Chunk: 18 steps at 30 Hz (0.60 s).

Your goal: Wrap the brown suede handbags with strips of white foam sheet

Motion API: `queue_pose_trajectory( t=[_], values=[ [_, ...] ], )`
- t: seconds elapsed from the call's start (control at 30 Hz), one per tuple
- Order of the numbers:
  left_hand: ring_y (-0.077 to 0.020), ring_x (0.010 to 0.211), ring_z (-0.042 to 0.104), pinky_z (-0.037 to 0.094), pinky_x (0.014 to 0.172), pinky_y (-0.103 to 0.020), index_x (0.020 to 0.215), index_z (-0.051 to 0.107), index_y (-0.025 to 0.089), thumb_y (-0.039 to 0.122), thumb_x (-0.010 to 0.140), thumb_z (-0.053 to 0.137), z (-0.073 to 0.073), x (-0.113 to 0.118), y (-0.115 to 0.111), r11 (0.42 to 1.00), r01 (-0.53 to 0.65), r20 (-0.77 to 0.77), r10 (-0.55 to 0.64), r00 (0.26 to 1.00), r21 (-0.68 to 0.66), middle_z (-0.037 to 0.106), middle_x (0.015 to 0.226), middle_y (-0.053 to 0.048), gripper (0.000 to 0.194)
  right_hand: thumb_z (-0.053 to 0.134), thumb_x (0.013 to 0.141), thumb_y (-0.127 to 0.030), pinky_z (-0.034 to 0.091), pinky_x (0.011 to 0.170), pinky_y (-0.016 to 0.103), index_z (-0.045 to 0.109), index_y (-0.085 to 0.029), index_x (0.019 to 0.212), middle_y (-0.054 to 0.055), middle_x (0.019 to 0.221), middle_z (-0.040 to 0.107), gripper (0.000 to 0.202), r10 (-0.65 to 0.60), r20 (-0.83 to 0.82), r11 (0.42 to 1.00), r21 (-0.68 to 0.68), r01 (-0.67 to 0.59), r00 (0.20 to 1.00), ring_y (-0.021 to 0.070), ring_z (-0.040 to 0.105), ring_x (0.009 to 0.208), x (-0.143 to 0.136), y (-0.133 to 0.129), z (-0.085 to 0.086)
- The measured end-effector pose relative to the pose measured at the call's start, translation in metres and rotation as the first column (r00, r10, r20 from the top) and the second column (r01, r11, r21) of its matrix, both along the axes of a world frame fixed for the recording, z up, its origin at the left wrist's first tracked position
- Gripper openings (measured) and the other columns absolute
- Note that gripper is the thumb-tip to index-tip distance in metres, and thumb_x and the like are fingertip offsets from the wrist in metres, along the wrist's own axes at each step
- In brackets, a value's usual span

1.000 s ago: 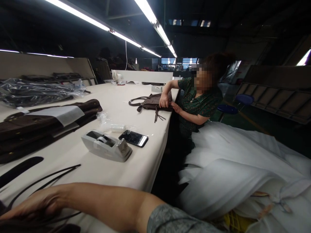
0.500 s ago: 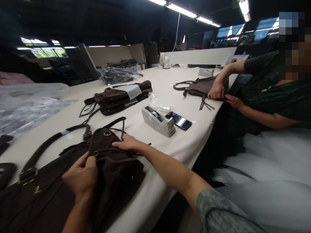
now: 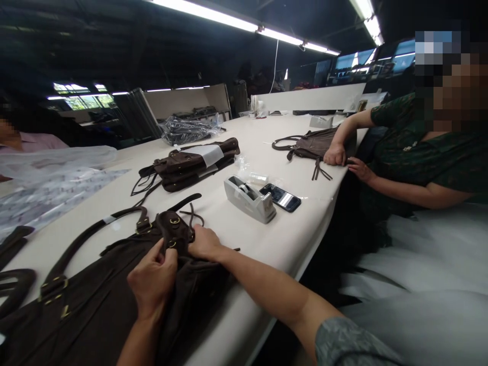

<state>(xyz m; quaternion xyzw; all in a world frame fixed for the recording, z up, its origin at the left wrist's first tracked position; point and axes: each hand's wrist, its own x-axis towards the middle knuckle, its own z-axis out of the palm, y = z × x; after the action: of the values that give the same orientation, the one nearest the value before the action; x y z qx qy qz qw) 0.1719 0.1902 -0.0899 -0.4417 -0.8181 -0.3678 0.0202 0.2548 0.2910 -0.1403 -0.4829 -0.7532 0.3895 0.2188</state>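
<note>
Brown bag, one: lying along the near edge of the desk, handle up-left, its right end under both our hands.
Left hand: fingers pinched on the bag's end tab, beside its brass rings.
Right hand: at the far side of that end; fingertips hidden, so we cannot tell whether they grip.
Step, in our judgement: arranging the end tab; the next move calls for a steady left pinch while the right hand works the far side.
Further out: tape dispenser, phone just beside it, stacked bags, and a co-worker handling another bag.
Changed since half a second ago: our left hand sits nearer the right; the dark strap lies apart from the cord.
</note>
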Motion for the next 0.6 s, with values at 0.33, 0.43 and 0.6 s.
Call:
queue_pose_trajectory(
  t=[0.33, 0.43, 0.6],
  values=[
    [-0.0255, 0.075, 0.060, 0.043, 0.081, -0.034, 0.122, 0.065, 0.011, 0.055, 0.065, 0.036, -0.001, 0.006, 0.008, 0.975, 0.062, 0.021, -0.059, 0.998, -0.216, 0.064, 0.073, -0.008, 0.077, 0.069, 0.081, -0.052, 0.047, 0.086, 0.028, 0.065, -0.027, 0.116, 0.002, 0.103, 0.071, 0.042, -0.028, -0.168, 0.998, 0.053, 0.037, 0.985, 0.0207, 0.065, 0.099, -0.025, 0.039, -0.006],
    [-0.0270, 0.078, 0.062, 0.044, 0.083, -0.035, 0.122, 0.065, 0.009, 0.055, 0.065, 0.035, -0.003, 0.007, 0.011, 0.966, 0.085, 0.002, -0.087, 0.996, -0.244, 0.066, 0.077, -0.010, 0.079, 0.066, 0.081, -0.059, 0.047, 0.082, 0.025, 0.069, -0.026, 0.108, 0.002, 0.102, 0.072, 0.042, -0.025, -0.205, 0.998, 0.044, 0.035, 0.979, 0.0193, 0.066, 0.096, -0.029, 0.044, -0.008],
    [-0.0262, 0.080, 0.064, 0.045, 0.079, -0.033, 0.122, 0.065, 0.010, 0.052, 0.069, 0.037, -0.013, -0.006, 0.013, 0.959, 0.110, -0.027, -0.122, 0.992, -0.263, 0.070, 0.088, -0.011, 0.073, 0.061, 0.085, -0.059, 0.047, 0.077, 0.027, 0.071, -0.020, 0.094, 0.007, 0.098, 0.073, 0.041, -0.088, -0.169, 0.994, 0.044, 0.097, 0.982, 0.0221, 0.066, 0.096, -0.038, 0.049, -0.007]
  ],
)
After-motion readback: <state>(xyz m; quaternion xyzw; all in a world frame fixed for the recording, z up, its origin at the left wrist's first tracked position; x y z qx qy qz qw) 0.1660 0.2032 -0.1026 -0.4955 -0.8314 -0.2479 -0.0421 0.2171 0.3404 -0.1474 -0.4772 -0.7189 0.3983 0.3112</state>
